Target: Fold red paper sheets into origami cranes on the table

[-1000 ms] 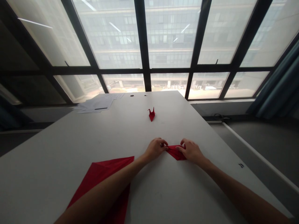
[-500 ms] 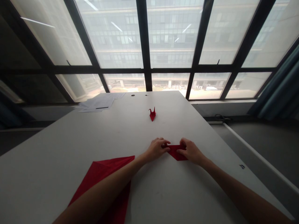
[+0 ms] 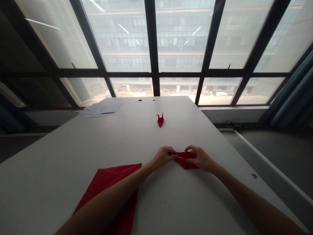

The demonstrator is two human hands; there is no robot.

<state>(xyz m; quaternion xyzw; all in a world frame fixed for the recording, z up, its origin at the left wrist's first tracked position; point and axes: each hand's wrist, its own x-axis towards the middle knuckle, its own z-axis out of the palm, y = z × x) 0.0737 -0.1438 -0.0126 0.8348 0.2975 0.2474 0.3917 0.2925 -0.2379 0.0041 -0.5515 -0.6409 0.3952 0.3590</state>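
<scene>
A folded piece of red paper lies on the white table between my hands, its upper layer lifted a little with a gap showing beneath. My left hand pinches the left corner of the folded paper. At its right side, my right hand grips it between thumb and fingers; the thumb lies in front and the paper's right end is hidden. Beyond both hands stands a red origami crane. A larger sheet of red paper lies partly under my left forearm.
White papers with a dark pen on them lie at the table's far left. A small dark object is near the right edge of the white table. Dark-framed windows stand behind it, and a curtain hangs at right.
The upper layer of the folded red paper has been raised, so a gap now shows between layers. My right fingers have shifted slightly left.
</scene>
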